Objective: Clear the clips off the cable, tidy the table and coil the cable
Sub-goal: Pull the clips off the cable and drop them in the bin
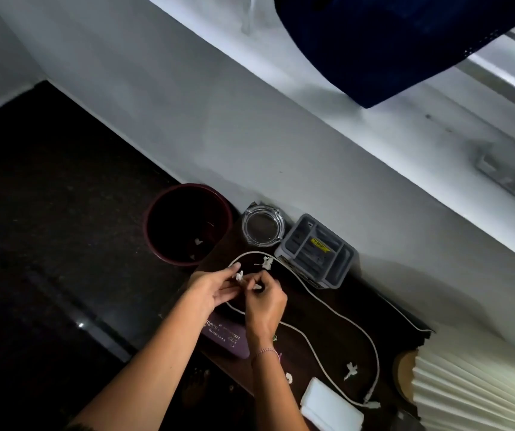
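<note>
From the head camera, a narrow dark table (337, 309) runs along a white wall, and a white cable (327, 309) snakes over its top from near the far end to the near right corner, where its plug lies beside a white adapter block (330, 405).

Both hands meet over the cable towards the far end. The left hand (212, 290) has its fingers loosely curled, thumb and fingertips pinching a small white clip (239, 276). The right hand (264, 301) is closed into a tight pinch on another white bit (257, 287); whether that is a clip or the cable itself cannot be told.

More white clips lie loose on the table: one (267, 262) just inside the cable's far bend, two (350, 370) near the right end.

A dark red bin (156, 225) stands on the floor off the table's far left corner, with a few white scraps (198, 242) at its bottom. A glass ashtray (262, 225) at the wall edge looks empty. Next to it is a grey compartment tray (318, 250) with a yellow label; its contents are too dim to make out. A dark case (226, 337) lies at the front edge under the left wrist.
</note>
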Available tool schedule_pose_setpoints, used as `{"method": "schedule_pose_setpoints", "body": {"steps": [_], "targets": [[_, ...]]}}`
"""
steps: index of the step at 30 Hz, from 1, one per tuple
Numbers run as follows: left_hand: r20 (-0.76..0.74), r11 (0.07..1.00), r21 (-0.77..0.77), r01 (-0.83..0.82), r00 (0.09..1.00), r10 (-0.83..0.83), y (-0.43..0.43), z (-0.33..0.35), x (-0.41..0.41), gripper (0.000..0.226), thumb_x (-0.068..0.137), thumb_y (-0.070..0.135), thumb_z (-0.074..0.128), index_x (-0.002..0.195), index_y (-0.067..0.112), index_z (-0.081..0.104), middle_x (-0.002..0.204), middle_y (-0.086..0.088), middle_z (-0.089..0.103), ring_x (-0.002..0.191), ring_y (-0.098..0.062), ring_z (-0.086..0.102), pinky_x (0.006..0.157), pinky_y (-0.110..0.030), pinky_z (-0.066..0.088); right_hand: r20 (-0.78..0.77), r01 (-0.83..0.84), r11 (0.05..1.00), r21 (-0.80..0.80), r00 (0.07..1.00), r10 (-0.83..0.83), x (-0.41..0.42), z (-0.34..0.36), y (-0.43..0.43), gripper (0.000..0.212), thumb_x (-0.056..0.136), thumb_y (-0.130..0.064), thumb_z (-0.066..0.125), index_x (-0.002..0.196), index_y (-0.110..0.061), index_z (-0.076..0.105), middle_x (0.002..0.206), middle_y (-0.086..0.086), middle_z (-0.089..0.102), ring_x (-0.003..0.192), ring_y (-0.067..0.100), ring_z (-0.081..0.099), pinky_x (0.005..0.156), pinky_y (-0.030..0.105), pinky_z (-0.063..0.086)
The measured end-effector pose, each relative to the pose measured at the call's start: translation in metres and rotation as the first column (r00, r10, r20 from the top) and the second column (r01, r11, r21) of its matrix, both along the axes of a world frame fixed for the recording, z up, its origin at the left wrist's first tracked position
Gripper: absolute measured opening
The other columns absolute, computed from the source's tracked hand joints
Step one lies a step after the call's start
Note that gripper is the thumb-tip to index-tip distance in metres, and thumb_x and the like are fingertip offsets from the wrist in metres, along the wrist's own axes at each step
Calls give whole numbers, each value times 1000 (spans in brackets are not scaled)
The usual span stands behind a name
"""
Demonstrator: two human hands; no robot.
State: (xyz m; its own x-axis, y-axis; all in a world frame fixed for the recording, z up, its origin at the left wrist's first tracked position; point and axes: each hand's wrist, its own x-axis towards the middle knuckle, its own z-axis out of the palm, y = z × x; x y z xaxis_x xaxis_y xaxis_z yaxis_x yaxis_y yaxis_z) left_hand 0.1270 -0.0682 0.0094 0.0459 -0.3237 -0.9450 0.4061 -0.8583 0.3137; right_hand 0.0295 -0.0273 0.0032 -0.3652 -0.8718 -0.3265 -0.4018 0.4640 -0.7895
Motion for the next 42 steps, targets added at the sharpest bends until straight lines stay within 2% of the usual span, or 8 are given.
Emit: {"method": "schedule_pose_setpoints", "body": {"steps": [8,13,18,22,29,35,38,42], "targets": [[60,992,-65,-105,992,109,-10,0,44,16,78,-14,61,66,-4,60,38,-3,63,35,-9,62,55,-24,58,93,-122,992,23,989,119,36,-1,-12,36,79,-2,58,67,-35,54,85,-6,70,88,11,65,93,41,48],[183,972,-78,-221,955,232,-47,-4,78,6,78,-12,63,75,-6,62,54,-9,64,36,-12,61,54,-24,56,73,40,999,-21,997,-38,40,-7,-9,29,82,-3,58,76,-32,60,84,-12,69,75,2,61,76,21,47],[201,966,-65,-249,945,257,-78,-21,111,45,81,18,69,114,-10,57,108,-24,63,100,-31,64,82,-38,53,-7,164,986,-40,986,-165,33,-14,-12,34,81,0,58,75,-33,60,80,-24,64,77,-8,60,76,14,44],[223,973,12,-231,949,222,-76,-28,116,47,85,23,65,118,-9,55,123,-27,59,112,-34,59,89,-38,50,-69,183,981,-61,980,-187,29,-21,-15,30,82,-1,60,79,-30,62,85,-18,65,83,-4,61,73,-4,35],[205,979,64,-192,963,175,-58,-33,102,37,85,8,63,116,-10,55,122,-28,59,111,-37,60,82,-36,49,-191,65,982,175,981,-31,20,-36,-13,26,79,-18,70,104,-19,65,115,0,54,106,21,53,91,37,47],[201,981,80,-177,967,158,-52,-35,99,36,80,0,66,114,-9,57,118,-28,61,107,-36,62,78,-34,50,-304,32,960,279,951,57,13,-41,-11,28,78,-9,70,105,-13,65,123,11,47,107,30,46,91,33,41],[202,982,83,-171,968,152,-51,-36,98,36,81,1,66,114,-8,58,117,-27,62,106,-35,63,76,-34,50,-267,37,966,258,963,35,9,-42,-11,19,82,3,60,94,-9,68,114,9,53,79,5,52,75,9,39],[204,983,68,-169,967,152,-47,-34,91,29,82,-3,63,111,-9,59,115,-28,63,106,-35,63,77,-34,51,-145,118,959,256,986,-82,9,-41,-15,17,83,2,60,86,-11,70,99,5,67,77,12,62,74,16,48]]}}
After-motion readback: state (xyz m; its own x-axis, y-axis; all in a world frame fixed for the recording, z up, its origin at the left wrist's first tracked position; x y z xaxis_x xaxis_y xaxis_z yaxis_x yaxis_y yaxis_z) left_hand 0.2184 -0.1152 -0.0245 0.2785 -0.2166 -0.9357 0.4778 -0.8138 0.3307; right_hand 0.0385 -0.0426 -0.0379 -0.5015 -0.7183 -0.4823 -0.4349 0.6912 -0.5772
